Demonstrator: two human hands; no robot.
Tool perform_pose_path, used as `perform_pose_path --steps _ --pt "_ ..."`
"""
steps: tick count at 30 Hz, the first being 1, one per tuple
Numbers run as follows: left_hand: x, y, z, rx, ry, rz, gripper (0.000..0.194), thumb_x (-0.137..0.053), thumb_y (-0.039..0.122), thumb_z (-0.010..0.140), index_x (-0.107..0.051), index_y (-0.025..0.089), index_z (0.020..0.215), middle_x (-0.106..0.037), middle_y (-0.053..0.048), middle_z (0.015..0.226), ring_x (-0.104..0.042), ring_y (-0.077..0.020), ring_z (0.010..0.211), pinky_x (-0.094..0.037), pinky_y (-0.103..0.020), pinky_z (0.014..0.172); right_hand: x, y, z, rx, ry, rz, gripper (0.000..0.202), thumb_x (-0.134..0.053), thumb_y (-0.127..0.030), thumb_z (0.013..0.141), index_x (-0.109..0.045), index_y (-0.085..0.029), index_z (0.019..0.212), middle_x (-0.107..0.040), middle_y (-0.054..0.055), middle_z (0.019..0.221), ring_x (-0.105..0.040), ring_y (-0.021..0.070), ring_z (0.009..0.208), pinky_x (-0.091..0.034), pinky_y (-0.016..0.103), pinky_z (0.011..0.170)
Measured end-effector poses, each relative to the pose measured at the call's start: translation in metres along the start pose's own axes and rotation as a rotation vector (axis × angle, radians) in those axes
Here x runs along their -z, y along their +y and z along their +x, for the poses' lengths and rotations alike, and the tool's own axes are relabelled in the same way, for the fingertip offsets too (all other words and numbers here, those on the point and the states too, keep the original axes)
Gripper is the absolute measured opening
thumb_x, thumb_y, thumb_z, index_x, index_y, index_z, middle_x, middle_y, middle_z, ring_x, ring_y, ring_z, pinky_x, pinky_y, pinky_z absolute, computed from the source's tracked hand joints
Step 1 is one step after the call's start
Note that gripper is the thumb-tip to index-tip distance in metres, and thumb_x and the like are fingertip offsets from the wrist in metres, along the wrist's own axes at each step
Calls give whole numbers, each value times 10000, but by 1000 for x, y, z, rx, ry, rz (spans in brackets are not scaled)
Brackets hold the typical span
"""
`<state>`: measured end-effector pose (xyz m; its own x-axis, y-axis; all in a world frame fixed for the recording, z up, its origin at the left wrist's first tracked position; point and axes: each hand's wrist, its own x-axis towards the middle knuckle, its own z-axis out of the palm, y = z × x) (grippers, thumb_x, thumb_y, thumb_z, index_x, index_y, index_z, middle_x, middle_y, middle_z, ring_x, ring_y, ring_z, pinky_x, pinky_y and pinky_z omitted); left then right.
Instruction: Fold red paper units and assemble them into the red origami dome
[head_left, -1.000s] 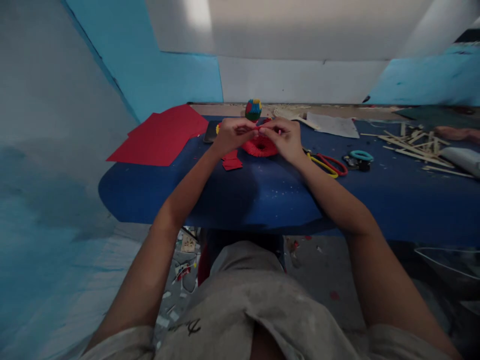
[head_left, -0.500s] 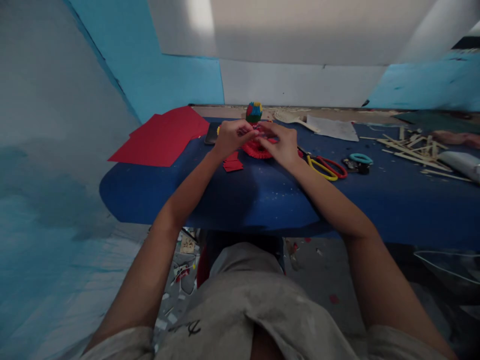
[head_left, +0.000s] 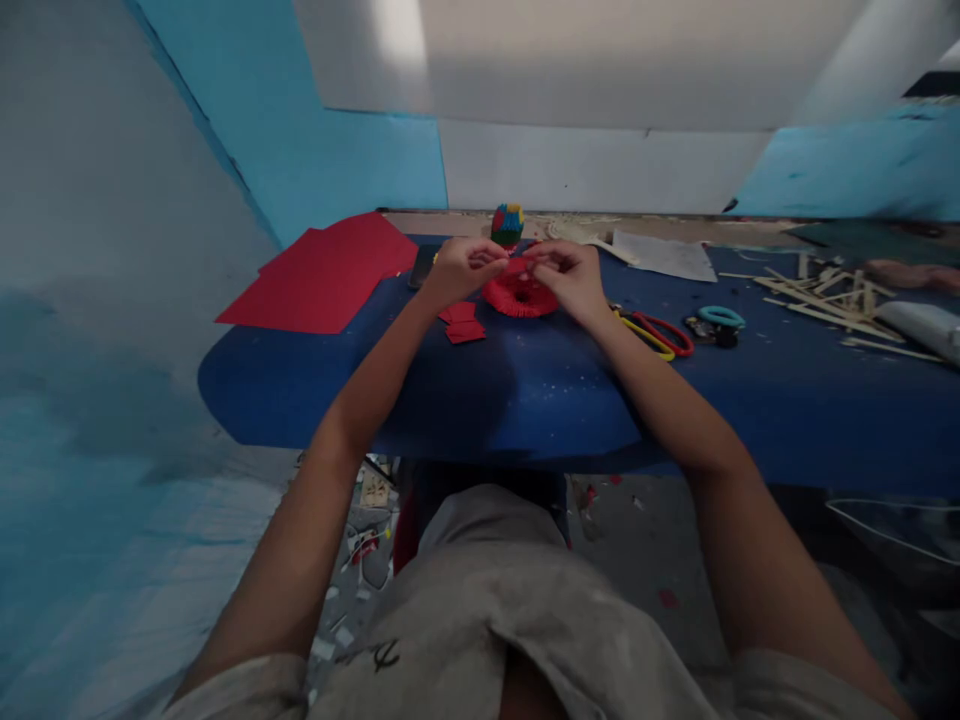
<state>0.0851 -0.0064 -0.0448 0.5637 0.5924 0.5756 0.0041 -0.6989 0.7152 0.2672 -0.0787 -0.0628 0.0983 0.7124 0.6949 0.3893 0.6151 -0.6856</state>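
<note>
A round red piece with a ridged edge [head_left: 523, 299] lies on the blue table between my hands. My left hand [head_left: 463, 270] is over its left side, thumb and fingertips pinched together on something too small to make out. On the right, my right hand [head_left: 572, 278] is closed too, fingertips near the thumb above the red piece; what it grips is hidden. Just behind stands a small blue, yellow, red and green object [head_left: 508, 226]. Small red paper pieces [head_left: 465, 326] lie below my left hand.
Large red sheets [head_left: 322, 275] cover the table's back left. A dark phone-like object [head_left: 424, 266] lies behind my left hand. Scissors with red and yellow handles [head_left: 660, 335], a light blue ring [head_left: 721, 317], a white sheet [head_left: 664, 256] and thin wooden sticks [head_left: 832, 295] lie to the right.
My hands have moved slightly apart, the right one a little to the right. More of the round red piece shows between them.
</note>
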Motion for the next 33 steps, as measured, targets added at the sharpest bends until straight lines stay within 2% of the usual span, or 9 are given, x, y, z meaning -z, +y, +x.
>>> perform_pose_path --steps 2,6,11,15,21,26,30,33 --pt "0 1 -1 17 -46 43 122 -655 259 810 -691 144 832 -718 -26 768 -632 -113 678 -500 -230 645 -2 -2 -1 12 -10 -24 91 -670 -217 739 -707 -220 822 -722 12 736 -693 167 648 -583 332 647" --pt "1 4 -1 26 -103 171 125 -617 200 812 -688 124 742 -690 -14 666 -591 -96 608 -438 -209 564 -4 -6 -4 25 -12 -139 95 -674 -222 724 -721 -210 806 -720 13 733 -655 152 622 -550 315 619" --pt "1 7 -3 22 -149 189 147 -586 145 787 -690 133 683 -671 -9 629 -582 -92 587 -428 -200 546 -4 -9 -6 34 -32 -254 118 -643 -213 746 -726 -210 829 -719 2 726 -642 149 633 -539 311 641" --pt "-2 8 -3 104 -138 53 182 -549 94 768 -666 137 635 -675 -15 611 -614 -96 569 -467 -189 549 -3 -11 -7 125 -33 -361 143 -627 -227 773 -743 -233 856 -743 11 778 -663 171 667 -556 344 689" --pt "-2 20 -4 317 -81 -224 179 -549 112 832 -655 124 688 -690 -20 630 -649 -86 565 -527 -176 567 -1 -12 -7 295 -86 -446 192 -564 -258 845 -747 -287 897 -763 6 999 -705 220 954 -557 424 882" --pt "0 30 -4 431 -103 -278 247 -525 87 880 -640 118 663 -682 -22 624 -646 -82 540 -525 -183 549 1 -13 -7 328 -118 -462 202 -541 -330 895 -736 -285 921 -752 18 1036 -698 219 972 -560 430 884" --pt "0 31 -4 430 -100 -265 228 -554 107 876 -643 118 667 -683 -20 617 -650 -86 544 -529 -190 553 0 -13 -7 323 -116 -438 172 -569 -322 867 -730 -275 905 -750 30 1025 -699 227 960 -563 439 883" --pt "-2 29 -4 363 -81 -230 211 -574 73 842 -645 115 648 -677 -18 597 -647 -82 544 -518 -176 551 -3 -6 -5 228 -58 -323 163 -609 -315 824 -706 -256 941 -752 41 992 -707 228 932 -576 431 848"
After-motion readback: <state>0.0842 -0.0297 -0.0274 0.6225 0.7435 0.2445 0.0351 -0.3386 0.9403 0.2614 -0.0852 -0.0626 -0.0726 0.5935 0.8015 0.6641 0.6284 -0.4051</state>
